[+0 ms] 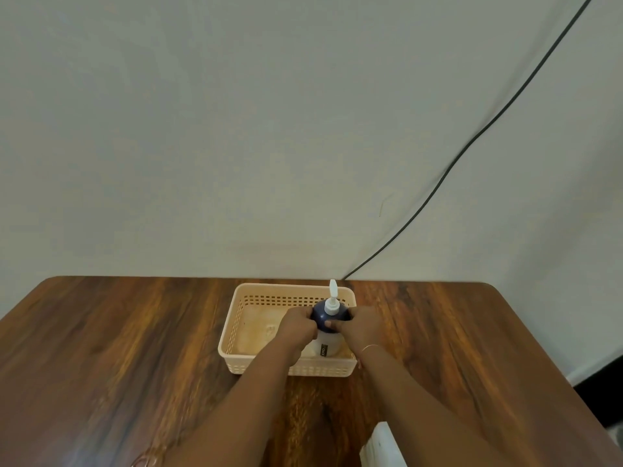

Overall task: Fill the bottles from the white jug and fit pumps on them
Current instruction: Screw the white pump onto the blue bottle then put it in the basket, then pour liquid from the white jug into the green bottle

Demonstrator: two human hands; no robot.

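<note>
A bottle (329, 315) with a dark blue top and a pale lower body stands inside a beige perforated basket (242, 360), at its right side. A white pump (332, 299) sits on its neck, nozzle pointing away from me. My left hand (296, 326) wraps the bottle from the left and my right hand (359, 326) holds it from the right; a thin bangle is on that wrist. A white object (382, 446), perhaps the jug, shows partly at the bottom edge under my right forearm.
The basket rests on a dark wooden table (118, 365) near its far edge, against a plain pale wall. A black cable (472, 143) runs down the wall to the table's back edge just behind the basket.
</note>
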